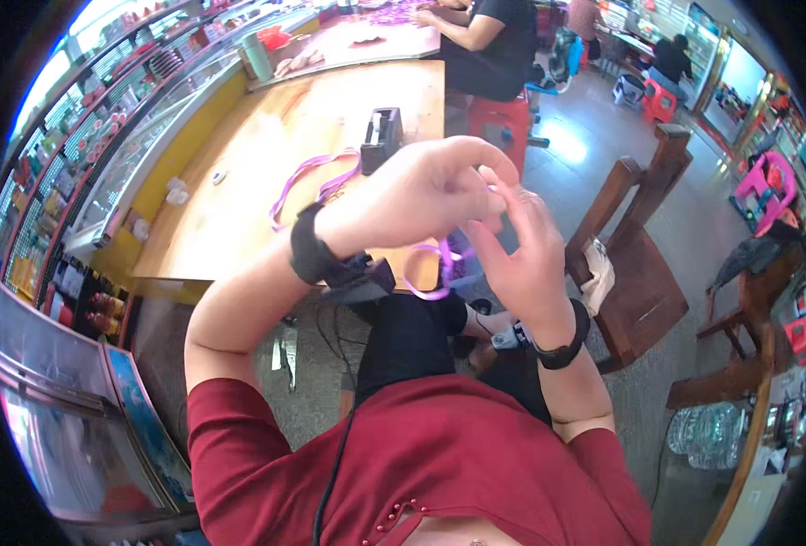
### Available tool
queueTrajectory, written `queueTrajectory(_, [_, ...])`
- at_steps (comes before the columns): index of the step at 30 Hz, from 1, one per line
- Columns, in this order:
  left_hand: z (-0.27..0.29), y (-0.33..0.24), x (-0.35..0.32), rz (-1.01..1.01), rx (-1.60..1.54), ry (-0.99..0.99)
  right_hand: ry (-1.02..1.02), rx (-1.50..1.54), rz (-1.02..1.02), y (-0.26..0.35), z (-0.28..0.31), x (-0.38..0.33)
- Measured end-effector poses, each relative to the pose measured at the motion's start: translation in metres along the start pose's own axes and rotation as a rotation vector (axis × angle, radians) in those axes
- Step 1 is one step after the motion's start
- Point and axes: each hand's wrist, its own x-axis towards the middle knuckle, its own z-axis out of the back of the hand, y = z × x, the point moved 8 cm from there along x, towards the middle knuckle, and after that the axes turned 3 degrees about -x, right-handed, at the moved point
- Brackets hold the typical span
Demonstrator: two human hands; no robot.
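Wooden table stretches out past your hands, with a black tape holder and a purple ribbon lying on it. Your left hand is curled shut, pinching a purple ribbon loop that hangs under it. Your right hand touches it, fingers half open, holding the same loop.

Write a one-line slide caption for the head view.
Left hand and right hand pinch a purple ribbon together above the lap, beside a wooden table.
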Motion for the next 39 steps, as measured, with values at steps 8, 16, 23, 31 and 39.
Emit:
queueTrajectory(8, [-0.043,0.057,0.015,0.114,-0.161,0.051,0.127,0.054,-0.31,-0.061,0.015,-0.034])
queueTrajectory(16, [-0.074,0.097,0.035,-0.111,0.196,0.31,0.09,-0.062,-0.579,-0.135,0.032,-0.049])
queueTrajectory(23, [0.014,0.152,0.064,-0.003,0.152,-0.027,0.325,-0.08,-0.249,-0.153,-0.017,-0.037])
queueTrajectory(31, [0.018,0.186,0.053,0.103,0.467,-0.06,0.444,-0.084,0.016,-0.162,-0.076,-0.015])
queueTrajectory(39, [0.005,0.185,0.057,-0.079,0.542,-0.037,0.55,0.232,-0.295,-0.23,-0.141,-0.047])
